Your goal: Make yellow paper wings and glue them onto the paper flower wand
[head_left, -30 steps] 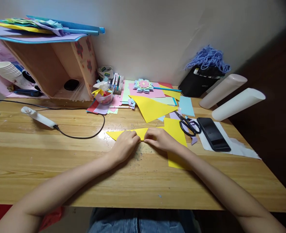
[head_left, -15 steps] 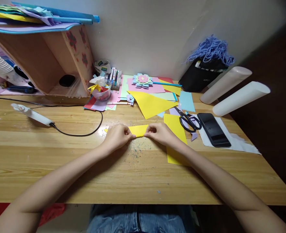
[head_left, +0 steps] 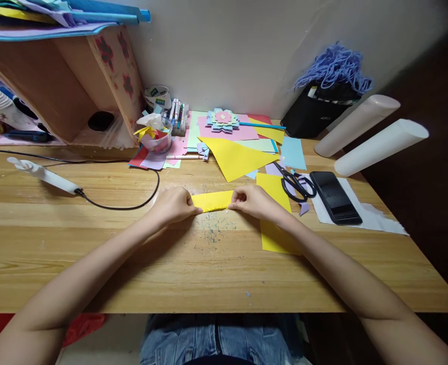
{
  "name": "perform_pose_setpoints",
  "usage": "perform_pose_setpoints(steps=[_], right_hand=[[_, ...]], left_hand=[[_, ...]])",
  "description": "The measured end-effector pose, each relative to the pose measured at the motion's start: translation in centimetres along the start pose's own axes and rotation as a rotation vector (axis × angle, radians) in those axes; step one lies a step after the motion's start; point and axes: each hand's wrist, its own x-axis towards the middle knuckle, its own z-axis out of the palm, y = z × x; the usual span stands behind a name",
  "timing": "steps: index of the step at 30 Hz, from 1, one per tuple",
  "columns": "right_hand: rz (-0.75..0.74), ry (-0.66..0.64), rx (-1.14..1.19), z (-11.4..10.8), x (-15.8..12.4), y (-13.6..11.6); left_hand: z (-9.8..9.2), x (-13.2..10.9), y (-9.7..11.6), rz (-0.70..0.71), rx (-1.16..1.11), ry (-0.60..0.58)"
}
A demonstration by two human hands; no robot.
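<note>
A narrow strip of yellow paper stretches between my two hands, low over the wooden table. Its near edge looks rolled or folded. My left hand pinches the strip's left end, thumb along the near edge. At the right end, my right hand grips it between thumb and bent fingers. A larger yellow sheet lies partly under my right forearm. Beyond the strip rests another yellow sheet, roughly triangular in outline.
Black scissors and a phone lie to the right. A white glue gun with its black cable sits left. Behind are a layered paper flower, a tub of scraps, markers and two white rolls.
My left hand has slid outward to the left along the strip, so more of the yellow paper shows between my hands. The right hand stays at its end. The view has shifted slightly.
</note>
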Motion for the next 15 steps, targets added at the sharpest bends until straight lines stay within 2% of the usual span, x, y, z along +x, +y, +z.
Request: perform_pose_setpoints(steps=[11, 15], right_hand=[[0.069, -0.135, -0.053, -2.0, 1.0, 1.8], [0.082, -0.194, -0.046, -2.9, 1.2, 2.7]], left_hand=[[-1.3, 0.0, -0.8, -0.066, 0.042, -0.122], [-1.7, 0.0, -1.0, -0.057, 0.082, -0.121]])
